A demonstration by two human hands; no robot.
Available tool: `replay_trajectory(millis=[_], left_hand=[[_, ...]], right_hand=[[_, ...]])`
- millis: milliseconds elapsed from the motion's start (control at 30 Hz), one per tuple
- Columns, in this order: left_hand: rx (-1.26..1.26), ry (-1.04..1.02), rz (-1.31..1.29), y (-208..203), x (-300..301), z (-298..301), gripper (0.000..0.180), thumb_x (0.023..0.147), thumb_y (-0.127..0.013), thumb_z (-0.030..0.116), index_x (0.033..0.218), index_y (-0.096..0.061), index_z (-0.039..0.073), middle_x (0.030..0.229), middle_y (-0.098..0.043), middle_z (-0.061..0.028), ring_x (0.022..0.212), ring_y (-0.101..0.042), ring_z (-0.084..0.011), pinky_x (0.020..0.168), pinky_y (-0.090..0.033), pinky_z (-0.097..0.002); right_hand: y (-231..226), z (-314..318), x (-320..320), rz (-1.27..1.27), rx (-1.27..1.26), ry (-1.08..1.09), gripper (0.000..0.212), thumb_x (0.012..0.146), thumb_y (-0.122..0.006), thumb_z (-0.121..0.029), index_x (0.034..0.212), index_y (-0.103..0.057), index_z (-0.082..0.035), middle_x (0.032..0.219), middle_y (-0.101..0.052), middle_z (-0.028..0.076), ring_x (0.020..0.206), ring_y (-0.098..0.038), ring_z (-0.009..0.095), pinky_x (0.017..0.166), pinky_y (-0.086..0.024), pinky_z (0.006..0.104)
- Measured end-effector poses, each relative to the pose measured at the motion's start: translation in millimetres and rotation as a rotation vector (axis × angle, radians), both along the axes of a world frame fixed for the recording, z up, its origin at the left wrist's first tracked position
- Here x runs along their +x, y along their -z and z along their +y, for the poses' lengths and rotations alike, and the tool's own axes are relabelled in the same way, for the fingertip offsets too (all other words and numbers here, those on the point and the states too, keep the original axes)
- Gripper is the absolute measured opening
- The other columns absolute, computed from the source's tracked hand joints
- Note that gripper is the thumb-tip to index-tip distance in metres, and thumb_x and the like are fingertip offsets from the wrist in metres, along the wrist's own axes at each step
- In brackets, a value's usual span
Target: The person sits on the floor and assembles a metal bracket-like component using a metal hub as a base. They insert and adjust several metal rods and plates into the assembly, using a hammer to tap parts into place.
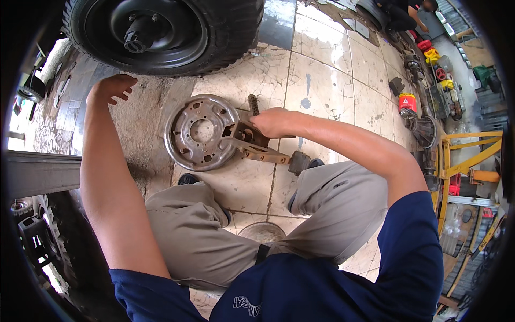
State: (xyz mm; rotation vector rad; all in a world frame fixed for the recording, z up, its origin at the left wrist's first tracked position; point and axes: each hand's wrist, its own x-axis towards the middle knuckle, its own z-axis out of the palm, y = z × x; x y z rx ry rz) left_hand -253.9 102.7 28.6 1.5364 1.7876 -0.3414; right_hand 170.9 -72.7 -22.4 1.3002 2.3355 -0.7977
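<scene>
My left hand (111, 89) hovers just below the big black tyre (225, 51), its fingers loosely bent and apart, with nothing in them. On the tiles between my feet lies a round metal brake backing plate (177, 129) with a hole in its middle. Touching its right side is a rusty pedal bracket (263, 154), with a dark square pedal pad (299, 162) at its lower right end. My right hand (272, 122) is closed on the bracket's upper part; the fingers are partly hidden. A dark ribbed piece (253, 104) sticks up beside the knuckles.
A grey metal beam (45, 173) juts in from the left above another tyre (67, 241). At right stand a red tin (407, 102), an axle (424, 129) and a yellow frame (445, 161). A round stool (263, 232) shows beneath me. Another person (402, 13) is far right.
</scene>
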Motion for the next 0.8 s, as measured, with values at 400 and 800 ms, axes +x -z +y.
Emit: replay_trajectory(millis=[400,800], left_hand=[[0.015,0.052,0.042,-7.9,11.1,-3.8,0.063,0.096,-0.045,0.055,0.147,-0.040,0.019,0.137,-0.056,-0.0073,0.113,-0.063,-0.0213,0.093,-0.050,-0.0459],[-0.064,0.035,0.052,-10.7,9.5,-4.9,0.072,0.086,-0.066,0.051,0.147,-0.041,0.022,0.133,-0.061,-0.0037,0.114,-0.064,-0.0199,0.091,-0.051,-0.0421]], right_hand=[[1.0,7.5,-0.8,-0.092,0.044,-0.084,0.024,0.089,-0.051,-0.013,0.106,-0.065,-0.001,0.101,-0.070,0.020,0.097,-0.067,0.037,0.082,-0.053,0.0461],[-3.3,19.0,19.7,-0.006,0.103,-0.126,0.037,0.092,-0.049,-0.016,0.126,-0.057,-0.006,0.103,-0.069,0.018,0.099,-0.066,0.036,0.085,-0.052,0.0474]])
